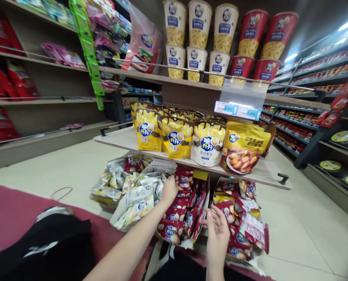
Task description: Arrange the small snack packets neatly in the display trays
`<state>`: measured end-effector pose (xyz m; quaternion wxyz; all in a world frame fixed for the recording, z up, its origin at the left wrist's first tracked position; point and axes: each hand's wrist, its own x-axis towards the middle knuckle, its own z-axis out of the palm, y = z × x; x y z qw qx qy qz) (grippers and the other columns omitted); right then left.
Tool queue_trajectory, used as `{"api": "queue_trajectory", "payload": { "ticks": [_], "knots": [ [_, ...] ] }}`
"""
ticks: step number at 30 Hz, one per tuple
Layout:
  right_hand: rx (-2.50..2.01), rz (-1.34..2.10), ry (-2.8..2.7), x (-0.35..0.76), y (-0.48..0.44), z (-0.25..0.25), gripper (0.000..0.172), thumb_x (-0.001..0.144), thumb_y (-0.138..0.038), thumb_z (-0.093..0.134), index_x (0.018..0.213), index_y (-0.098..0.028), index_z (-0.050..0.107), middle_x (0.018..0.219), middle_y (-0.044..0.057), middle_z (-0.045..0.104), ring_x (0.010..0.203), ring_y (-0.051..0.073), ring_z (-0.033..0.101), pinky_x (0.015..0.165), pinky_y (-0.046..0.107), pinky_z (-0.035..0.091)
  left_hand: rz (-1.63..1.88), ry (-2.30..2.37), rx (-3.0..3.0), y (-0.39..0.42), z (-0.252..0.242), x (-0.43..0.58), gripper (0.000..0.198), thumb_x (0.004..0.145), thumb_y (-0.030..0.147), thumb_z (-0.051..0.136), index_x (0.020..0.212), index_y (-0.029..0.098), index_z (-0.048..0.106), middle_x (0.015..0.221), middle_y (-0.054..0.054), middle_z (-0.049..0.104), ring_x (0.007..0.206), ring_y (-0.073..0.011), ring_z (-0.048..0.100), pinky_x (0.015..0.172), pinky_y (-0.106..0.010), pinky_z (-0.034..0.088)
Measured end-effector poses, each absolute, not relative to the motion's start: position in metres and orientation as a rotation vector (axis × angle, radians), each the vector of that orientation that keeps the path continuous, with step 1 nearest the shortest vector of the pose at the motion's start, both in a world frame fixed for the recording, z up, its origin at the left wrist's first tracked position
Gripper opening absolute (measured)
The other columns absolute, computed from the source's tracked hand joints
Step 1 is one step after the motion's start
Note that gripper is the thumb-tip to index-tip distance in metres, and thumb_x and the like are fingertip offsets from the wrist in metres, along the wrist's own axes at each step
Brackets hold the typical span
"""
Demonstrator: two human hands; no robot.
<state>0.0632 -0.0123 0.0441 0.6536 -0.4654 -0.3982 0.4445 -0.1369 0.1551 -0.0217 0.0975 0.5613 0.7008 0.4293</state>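
A: Where's the middle carton [207,192] relative to the hands?
B: Between them. Left hand [169,192] at its far left edge, right hand [218,230] beside its right wall, nearer the body. Left looks closer.
A: Axis?
B: Long side runs near to far, near end swung a bit left. Red packets [174,214] fill it.
A: Fingers?
B: Left ones curl over the edge, tips hidden; can't tell if they grip. Right ones are spread, loosely bent, nothing visible in them. Can't tell if they touch the wall.
A: Room?
B: Tight left: carton of white packets [141,197] sits right against it. Right: narrow gap, then another carton of red packets [241,234]. Far end meets the line of the low shelf's [270,176] front edge; can't tell how far under it goes. Near end: the person's dark-clothed legs, close.
A: Open floor?
B: Bare tiles [297,234] right of the right-hand carton.
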Motion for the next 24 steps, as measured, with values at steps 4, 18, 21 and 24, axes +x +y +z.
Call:
{"api": "queue_trajectory", "payload": {
  "ticks": [4,18,21,24],
  "knots": [
    [-1.051,1.025,-0.91,0.06,-0.014,0.045,0.047,0.079,-0.05,0.068,0.111,-0.015,0.059,0.107,0.015,0.071,0.068,0.019,0.07,0.07,0.034,0.058,1.28,2.188,1.692,0.147,-0.013,-0.131,0.022,0.086,0.015,0.042,0.106,0.012,0.052,0.113,-0.021,0.055,0.104,-0.0348,0.058,0.085,-0.049,0.047],
    [-1.069,1.067,-0.958,0.05,-0.019,0.042,0.048,0.078,-0.048,0.07,0.111,-0.015,0.062,0.108,0.015,0.071,0.071,0.02,0.07,0.07,0.033,0.058,1.076,1.574,2.287,0.133,-0.02,-0.173,0.032,0.084,0.014,0.046,0.108,0.023,0.066,0.114,-0.005,0.066,0.111,-0.0188,0.06,0.101,-0.032,0.046],
    [-1.067,1.075,-0.962,0.048,-0.019,0.04,0.05,0.076,-0.05,0.071,0.111,-0.015,0.062,0.108,0.016,0.071,0.069,0.02,0.07,0.069,0.033,0.058,1.174,1.706,2.21,0.134,-0.016,-0.211,0.031,0.086,0.021,0.045,0.109,0.022,0.064,0.118,-0.006,0.064,0.116,-0.0212,0.057,0.105,-0.036,0.042],
    [-1.05,1.035,-0.947,0.044,-0.017,0.039,0.049,0.076,-0.05,0.071,0.109,-0.015,0.063,0.104,0.015,0.072,0.066,0.019,0.069,0.066,0.031,0.058,1.34,2.044,1.927,0.147,-0.007,-0.265,0.033,0.083,0.023,0.043,0.11,0.016,0.061,0.119,-0.014,0.06,0.12,-0.0289,0.051,0.107,-0.046,0.037]
  ]
}}
